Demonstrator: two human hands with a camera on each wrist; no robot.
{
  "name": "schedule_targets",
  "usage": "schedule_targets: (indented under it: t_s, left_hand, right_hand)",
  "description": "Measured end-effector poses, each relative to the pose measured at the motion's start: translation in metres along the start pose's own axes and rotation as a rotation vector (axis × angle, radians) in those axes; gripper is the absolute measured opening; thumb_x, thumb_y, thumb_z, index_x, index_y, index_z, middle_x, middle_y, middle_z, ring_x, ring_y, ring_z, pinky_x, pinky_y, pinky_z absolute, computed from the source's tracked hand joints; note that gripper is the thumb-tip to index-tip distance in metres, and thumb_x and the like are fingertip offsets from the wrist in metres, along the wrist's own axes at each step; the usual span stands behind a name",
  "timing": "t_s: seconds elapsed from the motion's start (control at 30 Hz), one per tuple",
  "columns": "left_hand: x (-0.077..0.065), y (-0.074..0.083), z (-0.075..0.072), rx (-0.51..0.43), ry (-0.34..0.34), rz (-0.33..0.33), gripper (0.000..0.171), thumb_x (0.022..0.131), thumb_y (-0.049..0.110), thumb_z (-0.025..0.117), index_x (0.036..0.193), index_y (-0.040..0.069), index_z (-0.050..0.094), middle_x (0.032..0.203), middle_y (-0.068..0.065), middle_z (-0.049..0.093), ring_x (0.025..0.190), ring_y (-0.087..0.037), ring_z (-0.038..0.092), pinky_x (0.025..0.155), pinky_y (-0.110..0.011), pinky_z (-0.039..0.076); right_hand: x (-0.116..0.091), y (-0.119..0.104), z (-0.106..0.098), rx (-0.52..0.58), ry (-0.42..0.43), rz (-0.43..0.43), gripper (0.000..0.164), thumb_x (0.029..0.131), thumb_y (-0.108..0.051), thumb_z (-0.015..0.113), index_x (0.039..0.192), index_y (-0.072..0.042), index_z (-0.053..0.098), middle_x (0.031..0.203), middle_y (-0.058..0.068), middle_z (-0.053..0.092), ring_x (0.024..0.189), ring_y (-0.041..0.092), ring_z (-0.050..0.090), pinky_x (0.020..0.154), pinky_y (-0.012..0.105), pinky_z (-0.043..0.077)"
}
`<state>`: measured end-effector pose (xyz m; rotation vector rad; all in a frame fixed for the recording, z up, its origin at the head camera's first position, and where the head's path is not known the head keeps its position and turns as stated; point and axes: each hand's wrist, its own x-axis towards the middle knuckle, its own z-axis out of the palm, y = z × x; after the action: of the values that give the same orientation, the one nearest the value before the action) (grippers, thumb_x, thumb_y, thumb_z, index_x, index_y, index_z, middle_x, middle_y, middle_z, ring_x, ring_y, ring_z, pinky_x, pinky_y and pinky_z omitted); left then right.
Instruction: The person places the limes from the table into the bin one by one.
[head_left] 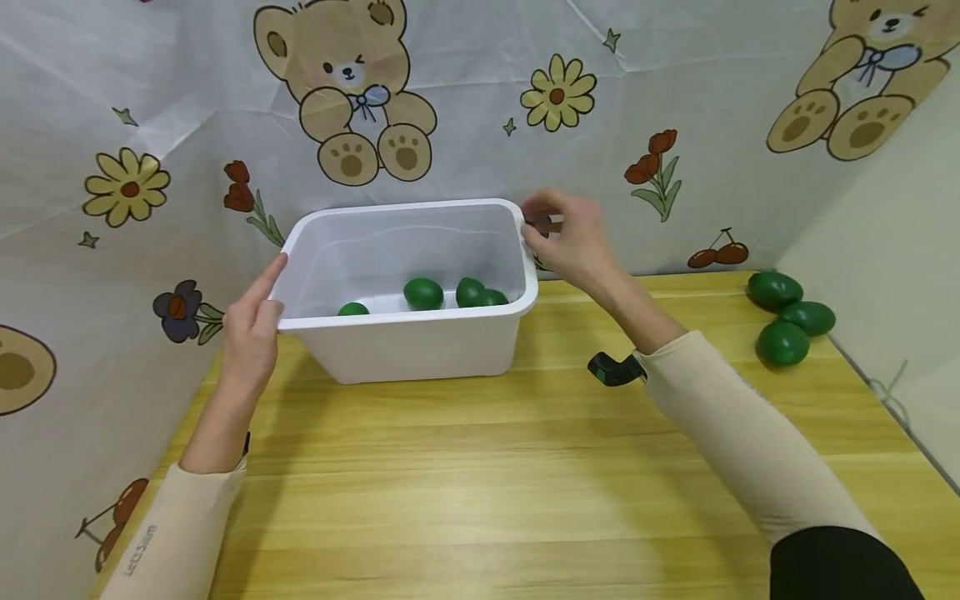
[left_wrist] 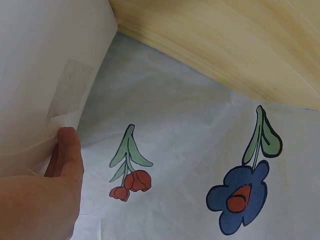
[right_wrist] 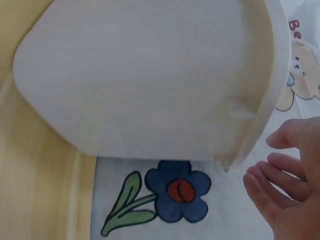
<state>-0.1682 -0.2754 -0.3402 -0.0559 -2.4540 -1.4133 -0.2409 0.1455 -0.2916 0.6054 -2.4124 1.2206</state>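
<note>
1. Sleeves in cream cover both forearms: left sleeve (head_left: 168,533) with small lettering, right sleeve (head_left: 750,450) meeting black fabric (head_left: 840,562) near the elbow
2. Wood-grain table (head_left: 450,467) stretches out in front of the person, pale yellow and striped
3. Black curved device (head_left: 615,369) juts from the right wrist over the table
4. Left hand (head_left: 253,329) grips the left end of the bin, thumb by the rim, other fingers against the outer end wall, just below a rectangular patch (left_wrist: 72,90)
5. Right hand (head_left: 573,237) is released, thumb and fingers loosely curved around nothing, just beside the right rim; the right wrist view shows backdrop between fingertips and rim
6. White plastic bin (head_left: 420,350) stands on the far part of the table, open side up, between the two hands
7. Green egg-shaped pieces (head_left: 423,293) lie inside it: one at left, partly hidden by the front rim, one mid-floor, two touching at right
8. Three more green ovals (head_left: 783,343) cluster at the table's far right, well apart from the bin
9. Printed backdrop (head_left: 487,150) hangs behind, with bears, daisies, tulips and cherries
</note>
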Motion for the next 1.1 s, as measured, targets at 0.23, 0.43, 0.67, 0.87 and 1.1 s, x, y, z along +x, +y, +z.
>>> schedule_targets:
  t_s: [0.23,0.43,0.67,0.87,1.1]
  left_hand:
    - [-0.002,0.001,-0.001,-0.002,0.004,-0.006,0.06,0.105,0.018,0.032,0.16,0.037,0.044,0.166,0.004,0.043,0.149,-0.034,0.047,0.119,-0.063,0.038]
    - [-0.003,0.003,0.0,0.006,-0.005,-0.009,0.06,0.104,0.021,0.031,0.161,0.038,0.043,0.167,0.006,0.041,0.151,-0.032,0.045,0.121,-0.063,0.036]
    - [-0.004,0.002,-0.002,-0.007,0.002,0.001,0.06,0.104,0.02,0.032,0.16,0.037,0.044,0.167,0.006,0.042,0.151,-0.031,0.044,0.122,-0.061,0.035]
    - [-0.005,-0.001,-0.003,-0.008,-0.009,-0.007,0.06,0.105,0.019,0.032,0.16,0.039,0.044,0.167,0.006,0.042,0.15,-0.032,0.046,0.122,-0.061,0.036]
    - [-0.001,0.001,-0.002,0.001,-0.014,0.009,0.059,0.105,0.02,0.032,0.16,0.039,0.043,0.167,0.007,0.042,0.151,-0.031,0.045,0.122,-0.061,0.036]
  right_hand:
    - [-0.023,0.023,-0.024,-0.037,0.032,0.046,0.025,0.099,-0.006,0.067,0.122,0.001,0.07,0.121,0.018,0.072,0.116,0.032,0.069,0.1,0.05,0.058]
    - [-0.053,0.039,-0.047,-0.097,0.043,0.112,0.026,0.1,-0.008,0.068,0.125,-0.001,0.07,0.124,0.02,0.072,0.118,0.034,0.068,0.101,0.052,0.057]
    - [-0.08,0.055,-0.069,-0.194,0.079,0.13,0.025,0.099,-0.01,0.07,0.124,-0.004,0.072,0.119,0.017,0.076,0.113,0.033,0.072,0.093,0.015,0.055]
    - [-0.101,0.07,-0.088,-0.203,0.075,0.175,0.027,0.1,-0.01,0.07,0.125,-0.001,0.071,0.12,0.021,0.074,0.112,0.038,0.071,0.087,0.001,0.045]
    - [-0.125,0.083,-0.109,-0.245,0.056,0.238,0.031,0.101,-0.015,0.069,0.129,-0.002,0.069,0.124,0.021,0.072,0.112,0.039,0.069,0.084,-0.005,0.04]
